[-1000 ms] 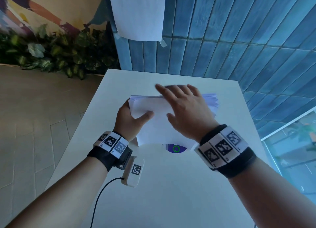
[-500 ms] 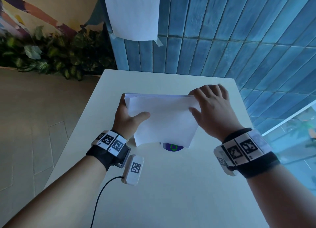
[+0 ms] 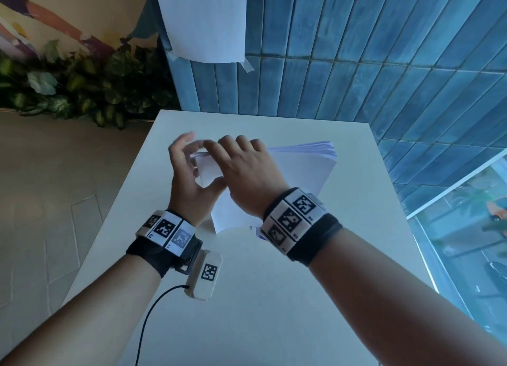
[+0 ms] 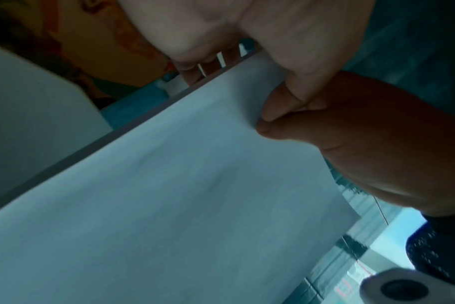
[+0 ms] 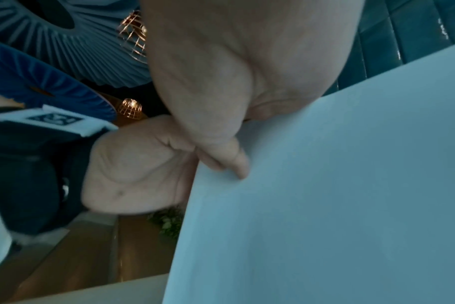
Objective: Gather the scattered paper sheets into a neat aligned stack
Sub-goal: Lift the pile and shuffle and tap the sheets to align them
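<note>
A thick stack of white paper [image 3: 299,170] stands tilted on its lower edge on the white table [image 3: 247,310]. My left hand [image 3: 192,168] is at the stack's left end, thumb on the front face and fingers behind the edge. My right hand [image 3: 241,170] is crossed over beside it, fingers over the top edge and thumb pressed on the front sheet. In the left wrist view both thumbs meet on the paper [image 4: 182,185]. The right wrist view shows my right thumb pinching the paper's [image 5: 325,195] left edge, with my left hand [image 5: 133,174] close by.
A sliver of a blue round object [image 3: 258,232] lies on the table under the stack's lower edge. A white sheet [image 3: 203,19] is taped to the blue tiled wall behind. Plants [image 3: 82,91] line the floor at the left. A window is at the right.
My right hand has crossed from the stack's right end to its left end, next to my left hand. The stack's right end now juts out to the right.
</note>
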